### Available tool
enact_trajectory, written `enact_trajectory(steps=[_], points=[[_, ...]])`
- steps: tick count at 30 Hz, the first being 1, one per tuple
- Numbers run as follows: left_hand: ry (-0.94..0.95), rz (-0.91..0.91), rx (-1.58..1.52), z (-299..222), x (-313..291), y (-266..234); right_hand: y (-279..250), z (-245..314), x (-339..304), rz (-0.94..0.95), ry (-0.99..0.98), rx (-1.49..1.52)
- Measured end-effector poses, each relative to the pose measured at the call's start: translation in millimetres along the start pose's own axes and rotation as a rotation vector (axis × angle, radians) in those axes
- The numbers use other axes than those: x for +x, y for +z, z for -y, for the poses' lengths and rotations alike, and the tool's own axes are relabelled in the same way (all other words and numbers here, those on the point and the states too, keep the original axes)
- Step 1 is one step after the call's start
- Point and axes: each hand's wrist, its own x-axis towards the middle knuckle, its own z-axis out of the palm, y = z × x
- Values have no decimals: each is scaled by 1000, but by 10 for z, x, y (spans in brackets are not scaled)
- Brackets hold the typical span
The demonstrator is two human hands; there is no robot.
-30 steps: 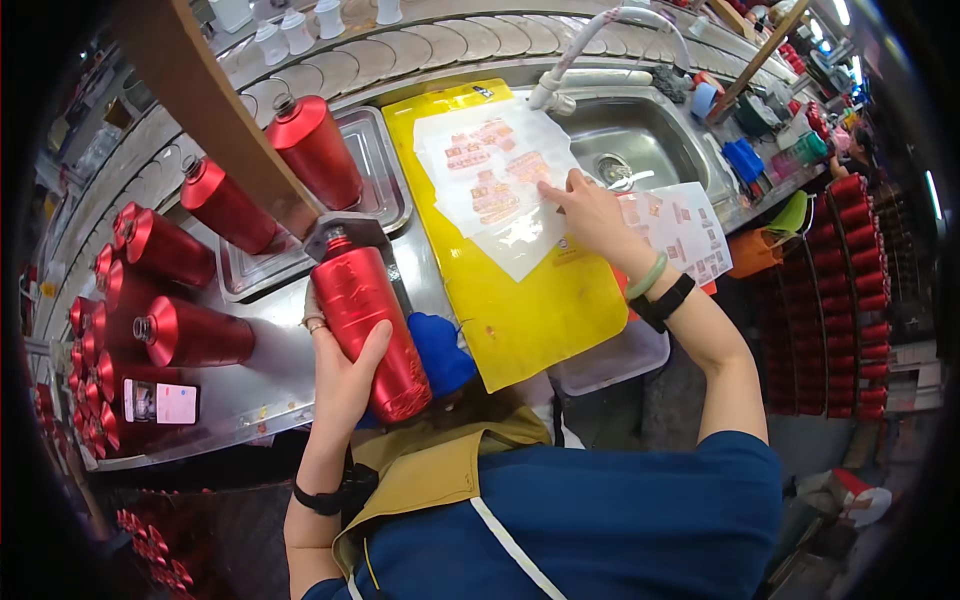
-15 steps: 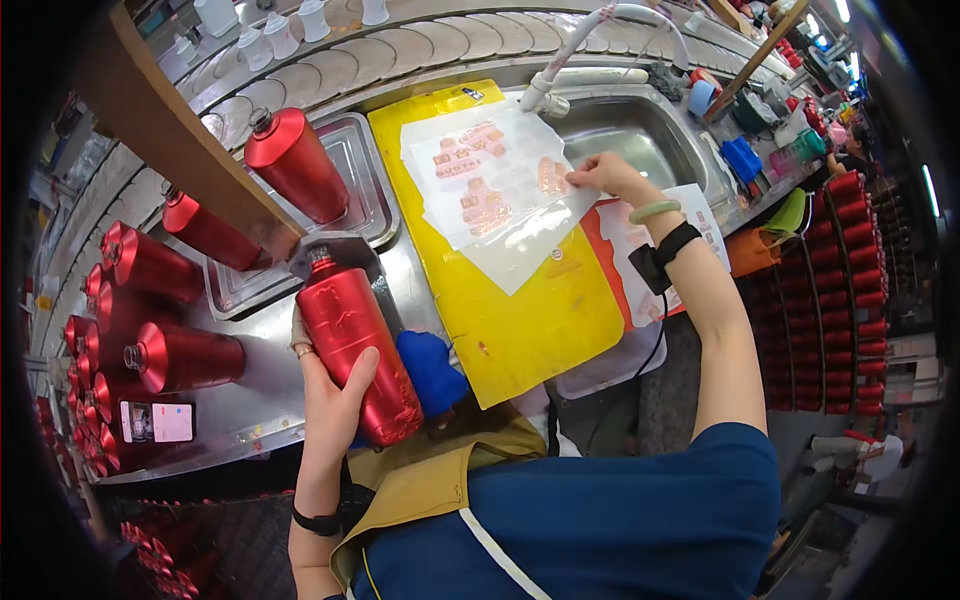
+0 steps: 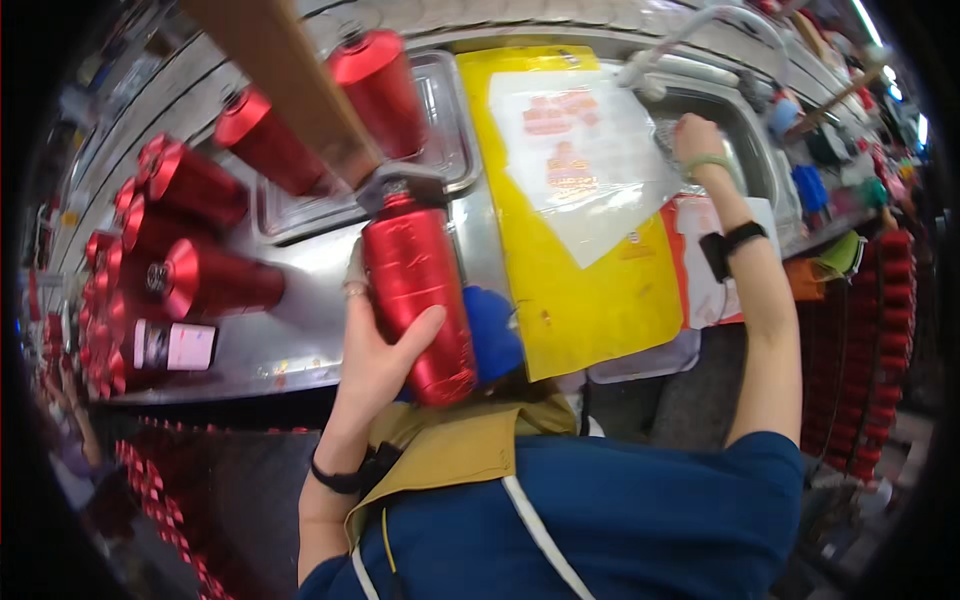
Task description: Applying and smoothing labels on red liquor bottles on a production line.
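Observation:
My left hand (image 3: 377, 358) is wrapped round a shiny red metallic bottle (image 3: 418, 300), its thumb lying along the side. The bottle leans with its neck in a dark bracket (image 3: 400, 188) at the end of a wooden beam. Over the sink (image 3: 745, 122), my right hand (image 3: 697, 140) is closed in a pinch. A blurred, see-through decal (image 3: 664, 132) seems to hang from its fingers, hard to make out. White sheets with red and gold printed decals (image 3: 570, 205) lie on a yellow board (image 3: 590, 315) between my hands.
Several red bottles (image 3: 222, 280) stand at the left, beside a phone (image 3: 175, 345). A clear tray (image 3: 445, 85) sits behind the bracket. A blue cloth (image 3: 492, 335) lies beside the held bottle. The white faucet (image 3: 640, 70) arches over the sink; racks of red bottles (image 3: 862, 340) are at right.
My right hand has moved from the printed sheets to over the sink, and the decal it pinched has left the sheet. The view has shifted; my left hand still holds the bottle.

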Motion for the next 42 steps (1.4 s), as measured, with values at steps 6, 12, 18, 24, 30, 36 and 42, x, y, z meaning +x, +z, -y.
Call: enact_trajectory(steps=[6,12,18,24,30,36,42], points=[[-14,87,-13,26,56,-98,-1249,1121,-930,-57,-499,577],[15,48,89,-3,11,-79,-1988,2051,-1572,180,-882,813],[102,224,88,-81,-24,-241,-1801,2595,-1616,422,-1137,808],[-30,88,-189,-38,14,-141,-1430,2758,-1636,296,-1004,799],[40,67,-216,24,59,-103,-1367,2803,-1702,339,-727,1092],[57,22,-244,16,56,-75,-1339,2836,-1720,344,-660,1141],[40,4,-210,-8,56,-83,-1334,2869,-1730,286,-664,1131]])
